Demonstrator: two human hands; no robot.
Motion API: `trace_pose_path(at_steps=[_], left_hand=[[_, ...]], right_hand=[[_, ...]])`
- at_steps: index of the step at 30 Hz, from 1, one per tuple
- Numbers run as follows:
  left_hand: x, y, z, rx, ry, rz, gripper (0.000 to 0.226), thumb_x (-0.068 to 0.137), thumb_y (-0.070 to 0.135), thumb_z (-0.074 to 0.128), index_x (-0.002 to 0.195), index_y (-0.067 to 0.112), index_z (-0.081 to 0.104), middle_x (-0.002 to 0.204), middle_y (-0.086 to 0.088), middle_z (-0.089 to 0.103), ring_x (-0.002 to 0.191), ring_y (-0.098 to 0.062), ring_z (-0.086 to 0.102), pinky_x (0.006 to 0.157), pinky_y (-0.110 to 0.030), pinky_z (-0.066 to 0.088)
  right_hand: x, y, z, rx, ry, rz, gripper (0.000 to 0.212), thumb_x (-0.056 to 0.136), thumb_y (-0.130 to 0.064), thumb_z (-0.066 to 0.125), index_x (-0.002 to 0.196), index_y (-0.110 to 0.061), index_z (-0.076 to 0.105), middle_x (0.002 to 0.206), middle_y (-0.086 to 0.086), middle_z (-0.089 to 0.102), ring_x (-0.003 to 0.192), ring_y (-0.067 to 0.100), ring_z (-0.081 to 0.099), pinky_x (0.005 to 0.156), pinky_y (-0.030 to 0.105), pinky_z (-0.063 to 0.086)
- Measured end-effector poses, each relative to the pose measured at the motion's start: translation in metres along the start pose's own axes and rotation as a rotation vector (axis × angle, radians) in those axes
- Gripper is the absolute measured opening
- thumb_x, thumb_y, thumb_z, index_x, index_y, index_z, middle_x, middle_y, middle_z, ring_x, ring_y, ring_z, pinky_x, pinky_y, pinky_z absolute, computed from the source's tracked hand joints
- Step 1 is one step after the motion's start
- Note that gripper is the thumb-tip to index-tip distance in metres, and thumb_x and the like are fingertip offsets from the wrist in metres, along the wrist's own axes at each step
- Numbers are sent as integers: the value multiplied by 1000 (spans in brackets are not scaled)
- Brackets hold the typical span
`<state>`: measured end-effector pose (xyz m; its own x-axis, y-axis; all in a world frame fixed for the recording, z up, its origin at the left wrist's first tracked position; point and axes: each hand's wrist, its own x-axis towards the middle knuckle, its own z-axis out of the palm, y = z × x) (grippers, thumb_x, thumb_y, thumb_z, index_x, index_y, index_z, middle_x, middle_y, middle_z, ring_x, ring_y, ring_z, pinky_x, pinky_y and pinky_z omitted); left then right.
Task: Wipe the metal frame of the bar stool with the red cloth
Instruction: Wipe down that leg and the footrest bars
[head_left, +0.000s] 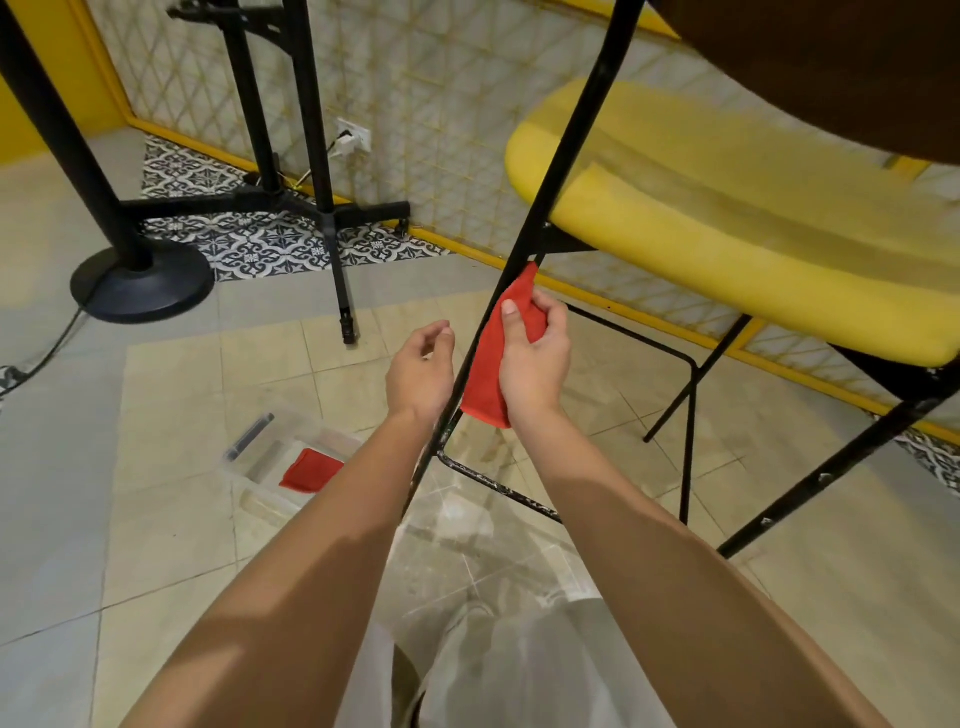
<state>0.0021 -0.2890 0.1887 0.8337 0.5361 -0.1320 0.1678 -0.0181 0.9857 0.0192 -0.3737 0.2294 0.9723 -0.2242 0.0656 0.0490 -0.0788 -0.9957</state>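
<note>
Bar stool (727, 218) stands on the tiled floor (208, 519), yellow seat up at right, black metal frame below. Front leg (550, 182) runs down on a slant to the footrest bar (498, 486).

Red cloth (485, 374) sits on that leg, about midway between seat and footrest, folded against the right side of the tube. Right hand (535, 364) grips it: thumb laid along the cloth on the near side, fingers (553, 314) curled round the far side, so the cloth is pinched onto the tube. Left hand (418, 369) hangs just left of the leg, fingers (439, 332) loosely curled, holding nothing and not touching the frame.

Step in hand, as I read it: wiping the front leg.

To do it well:
- Wrap the cloth fully round the tube; at present it seems to cover mainly one side.
- Slide in long strokes along the slant, firm squeeze, down to the footrest joint.
- Steady the frame with the free left hand so the stool does not rock or skid.
- Work into the joint under the seat and the scuffed, pale-flecked footrest bar.

Clear plastic box (244, 467) lies on the floor to the left with a second red cloth (309, 470) in it, handy if this one loads up.
</note>
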Motion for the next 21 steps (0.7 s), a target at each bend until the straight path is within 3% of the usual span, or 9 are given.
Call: trace_pose_path(at_steps=[4,7,11,16,21], left_hand=[[3,4,3,39,-28,31,31,98,30,46,123,21,61,122,5,61,104,-5,51,102,-29,42],[4,6,4,39,-19,13,32,99,30,45,125,20,59,125,4,60,109,-6,50,99,-24,39],[2,2,5,52,-25,-17,33,99,31,43,127,20,57,129,2,58,118,-12,50,97,-23,37],[5,-10,5,51,0,-45,35,99,32,43,128,19,57,131,1,58,123,-14,49,96,-22,35],[7,-16,9,45,-17,-39,34,98,33,43,127,20,57,131,1,58,122,-14,49,96,-22,35]], right_hand=[[4,1,9,-77,-25,47,32,91,-20,59,122,-17,53,107,-6,56,96,8,52,84,19,38],[6,9,8,-178,-60,63,30,92,-21,59,120,-16,51,110,-3,58,97,12,53,83,21,36],[6,21,6,-344,-148,105,28,93,-24,57,118,-16,48,116,3,59,103,21,56,83,26,38],[11,28,8,-515,-184,11,30,93,-25,56,119,-17,44,119,4,57,108,25,57,87,36,46],[12,46,5,-583,-318,88,29,93,-24,56,119,-15,45,115,4,59,96,22,55,76,26,36]])
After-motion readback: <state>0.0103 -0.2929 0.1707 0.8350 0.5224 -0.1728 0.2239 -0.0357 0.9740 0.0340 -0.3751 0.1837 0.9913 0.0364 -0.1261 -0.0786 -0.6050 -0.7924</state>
